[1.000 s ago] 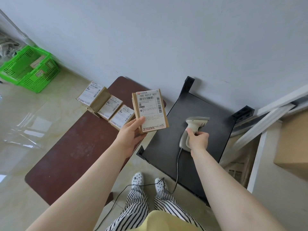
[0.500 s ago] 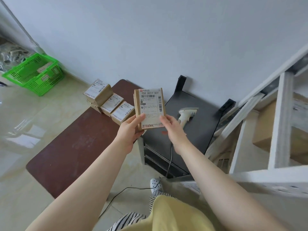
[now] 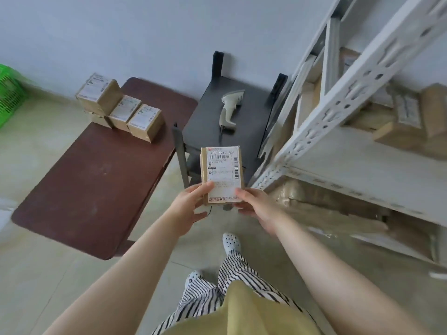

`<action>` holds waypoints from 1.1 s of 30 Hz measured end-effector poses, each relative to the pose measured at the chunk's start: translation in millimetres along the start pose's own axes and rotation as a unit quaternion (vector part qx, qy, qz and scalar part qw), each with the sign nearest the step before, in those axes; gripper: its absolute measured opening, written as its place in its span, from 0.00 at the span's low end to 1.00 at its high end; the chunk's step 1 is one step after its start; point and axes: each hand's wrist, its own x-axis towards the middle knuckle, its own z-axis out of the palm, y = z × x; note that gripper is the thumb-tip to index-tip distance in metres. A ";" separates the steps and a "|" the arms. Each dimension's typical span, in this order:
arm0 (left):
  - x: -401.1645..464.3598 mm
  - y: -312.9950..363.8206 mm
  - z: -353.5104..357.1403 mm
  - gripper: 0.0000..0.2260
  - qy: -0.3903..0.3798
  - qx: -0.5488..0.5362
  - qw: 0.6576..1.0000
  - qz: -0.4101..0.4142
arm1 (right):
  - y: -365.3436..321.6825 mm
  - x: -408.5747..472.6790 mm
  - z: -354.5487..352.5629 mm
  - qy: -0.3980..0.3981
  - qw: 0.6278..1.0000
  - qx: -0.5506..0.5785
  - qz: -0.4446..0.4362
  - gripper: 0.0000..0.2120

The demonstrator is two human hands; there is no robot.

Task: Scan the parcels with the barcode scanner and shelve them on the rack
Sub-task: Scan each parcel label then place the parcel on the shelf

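1. At the left edge of your view a green basket [image 3: 8, 93] sits on the floor by the wall.
2. On the brown table [image 3: 92, 177], a cluster of labelled parcels [image 3: 121, 112] sits at the far edge, near the far right corner; one box is stacked on another at the cluster's left end.
3. Your left hand [image 3: 191, 209] grips the held parcel [image 3: 221, 174] at its lower left corner, thumb on the label face, fingers curled behind.
4. The held parcel is upright in the air, label toward you, in front of the black stand [image 3: 232, 122] and just left of the rack's nearest post.
5. The barcode scanner [image 3: 228, 107] lies alone on top of the black stand, toward its far edge, with its cable trailing off the near edge.
6. Your right hand [image 3: 256, 209] pinches the parcel's lower right corner, thumb on the front.
7. The white rack [image 3: 350, 97] stands at the right, with brown parcels on its shelves.
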 end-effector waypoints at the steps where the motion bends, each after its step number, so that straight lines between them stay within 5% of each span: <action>1: -2.4 -4.1 8.9 0.24 -0.011 0.014 1.000 -0.002 | 6.5 -8.5 -7.6 0.006 1.000 0.011 0.004 0.21; 7: -2.6 -21.0 60.7 0.18 -0.062 0.064 0.996 -0.010 | 33.6 -45.2 -59.3 0.006 0.999 0.049 0.006 0.07; 12: 7.2 -38.4 134.3 0.22 -0.115 0.097 0.989 -0.010 | 62.9 -74.3 -130.5 0.015 0.997 0.075 0.001 0.18; 18: 17.9 -78.6 272.1 0.45 -0.088 0.085 0.991 0.044 | 95.2 -120.1 -256.7 0.043 0.994 0.094 -0.025 0.17; 25: 23.5 -112.7 430.5 0.40 -0.114 0.096 0.988 0.046 | 129.9 -178.7 -396.9 0.099 0.987 0.120 -0.030 0.21; 29: 34.3 -115.2 481.5 0.31 -0.118 0.125 0.984 0.039 | 139.5 -193.0 -437.9 0.113 0.980 0.160 -0.038 0.24; 33: 54.5 -113.0 514.9 0.35 -0.129 0.157 0.979 0.024 | 139.9 -193.5 -461.8 0.152 0.970 0.188 -0.024 0.28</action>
